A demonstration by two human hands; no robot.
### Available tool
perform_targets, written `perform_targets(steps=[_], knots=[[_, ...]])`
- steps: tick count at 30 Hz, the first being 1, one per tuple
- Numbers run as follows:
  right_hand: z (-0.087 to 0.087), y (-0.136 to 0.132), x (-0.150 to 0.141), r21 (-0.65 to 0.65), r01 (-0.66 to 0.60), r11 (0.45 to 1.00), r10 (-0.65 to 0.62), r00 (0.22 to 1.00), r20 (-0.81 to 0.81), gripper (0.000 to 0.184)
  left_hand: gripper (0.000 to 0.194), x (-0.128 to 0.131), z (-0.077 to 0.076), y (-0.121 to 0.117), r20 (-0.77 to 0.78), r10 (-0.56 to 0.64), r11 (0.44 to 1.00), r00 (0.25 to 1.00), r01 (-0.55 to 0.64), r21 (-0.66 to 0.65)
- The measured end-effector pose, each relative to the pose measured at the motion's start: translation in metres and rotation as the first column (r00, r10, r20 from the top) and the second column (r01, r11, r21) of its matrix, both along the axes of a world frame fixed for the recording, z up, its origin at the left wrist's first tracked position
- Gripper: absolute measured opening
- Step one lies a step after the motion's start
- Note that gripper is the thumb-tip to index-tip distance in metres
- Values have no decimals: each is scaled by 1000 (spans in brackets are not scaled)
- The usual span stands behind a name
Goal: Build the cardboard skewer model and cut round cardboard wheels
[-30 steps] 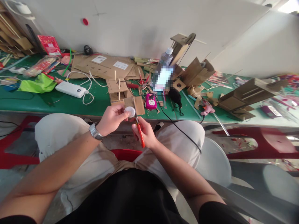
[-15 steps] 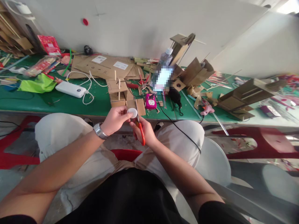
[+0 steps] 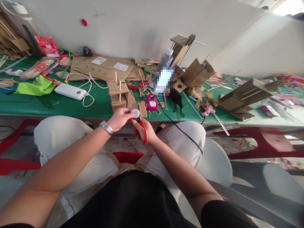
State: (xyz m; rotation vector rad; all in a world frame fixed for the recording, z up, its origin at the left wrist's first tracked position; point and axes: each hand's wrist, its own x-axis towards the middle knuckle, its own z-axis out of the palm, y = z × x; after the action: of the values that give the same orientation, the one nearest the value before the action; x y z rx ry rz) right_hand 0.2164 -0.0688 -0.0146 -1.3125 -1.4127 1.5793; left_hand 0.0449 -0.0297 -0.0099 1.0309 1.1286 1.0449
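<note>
Between the fingers of my left hand (image 3: 120,119) is a small round white disc (image 3: 135,113), pinched at its left edge. My right hand (image 3: 147,130) grips orange-handled scissors (image 3: 144,132), whose blades point up beside the disc's right edge. Whether the blades touch the disc I cannot tell. Both hands are close together above my lap, at the table's front edge. Just beyond them stands a cardboard box piece (image 3: 118,95) with wooden sticks upright in it, and a flat cardboard piece (image 3: 142,109) lies beside it.
On the green table (image 3: 99,109) lie a white power bank (image 3: 70,91) with cables, a pink power socket (image 3: 152,103), a pink glue gun (image 3: 208,110) and cardboard sheets (image 3: 95,70). A plastic bottle (image 3: 165,60) and cardboard structures (image 3: 244,95) stand behind. A black cable (image 3: 180,129) crosses my right leg.
The view has shifted slightly. My left wrist has come a little closer to my right hand, and the disc now looks more tilted. Both hands keep their holds.
</note>
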Motion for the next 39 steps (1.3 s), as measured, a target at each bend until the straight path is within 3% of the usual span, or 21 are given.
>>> perform_targets(steps=[7,17,31,39], knots=[[-4,8,-1,-90,-18,996,22,999,45,63,19,1,-10,8,46,33,991,998,-27,-129],[-5,15,-3,-151,-8,988,14,999,35,59,9,1,-4,9,34,62,978,998,-54,-199],[-11,27,-1,-137,36,990,-31,999,39,57,13,1,-4,11,40,46,979,998,-37,-201],[-8,27,2,-75,102,992,-106,993,-48,70,25,-5,-7,8,84,19,990,996,-7,-139]])
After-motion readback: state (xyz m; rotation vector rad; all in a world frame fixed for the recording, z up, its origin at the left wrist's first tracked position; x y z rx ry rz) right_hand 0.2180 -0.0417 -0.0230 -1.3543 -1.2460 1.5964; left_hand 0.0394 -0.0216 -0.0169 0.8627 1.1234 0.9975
